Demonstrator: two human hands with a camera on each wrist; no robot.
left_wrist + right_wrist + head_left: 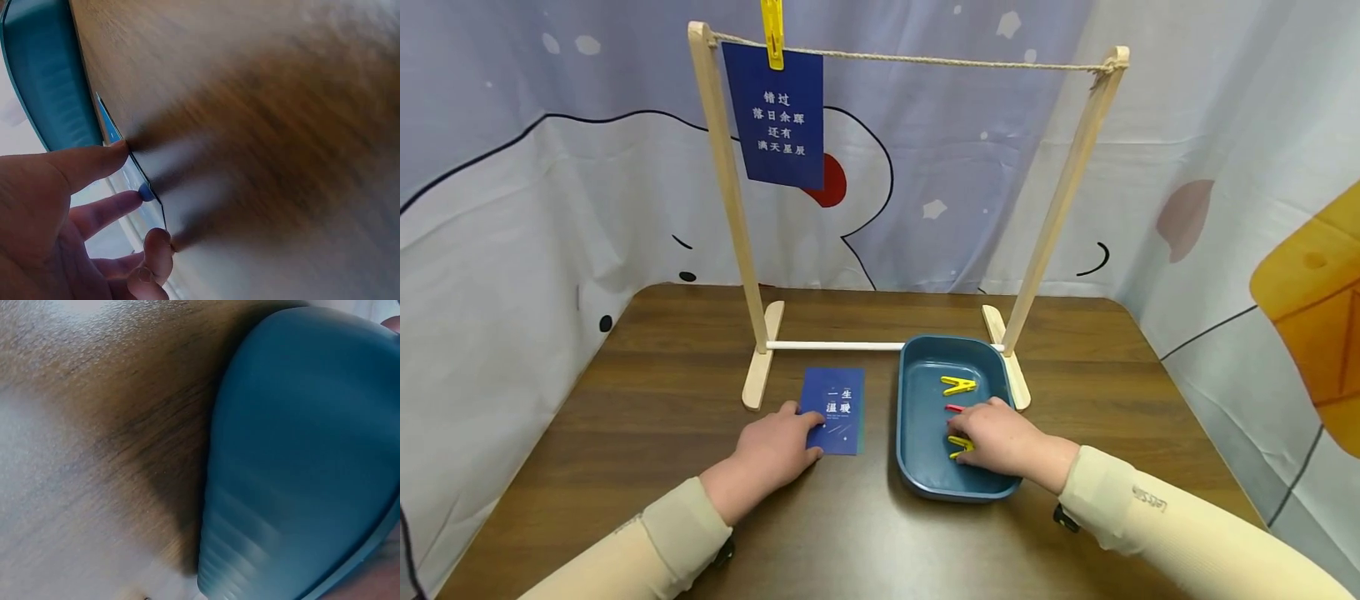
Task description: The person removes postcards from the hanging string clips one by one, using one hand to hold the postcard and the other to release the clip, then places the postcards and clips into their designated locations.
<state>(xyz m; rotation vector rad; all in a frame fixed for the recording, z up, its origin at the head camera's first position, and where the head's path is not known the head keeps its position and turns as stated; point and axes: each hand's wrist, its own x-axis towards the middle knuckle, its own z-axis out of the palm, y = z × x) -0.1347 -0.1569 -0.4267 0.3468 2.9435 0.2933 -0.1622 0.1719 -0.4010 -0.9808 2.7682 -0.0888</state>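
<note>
The upper card [784, 125] is hung, the lower card [839, 413] touched by the relaxed left hand [772, 446] seemingly awaits hanging, and what the right hand [1002, 437] holds cannot be told.

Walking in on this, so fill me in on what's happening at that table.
A person is working with paper cards and clothespins. Their left hand touches the edge of a blue card on the wooden table. Their right hand is in a teal tray among yellow clothespins and something red; whether it grips one is hidden. Behind, another blue card hangs from the rope of a wooden frame, clipped by a yellow clothespin near the left post.
</note>
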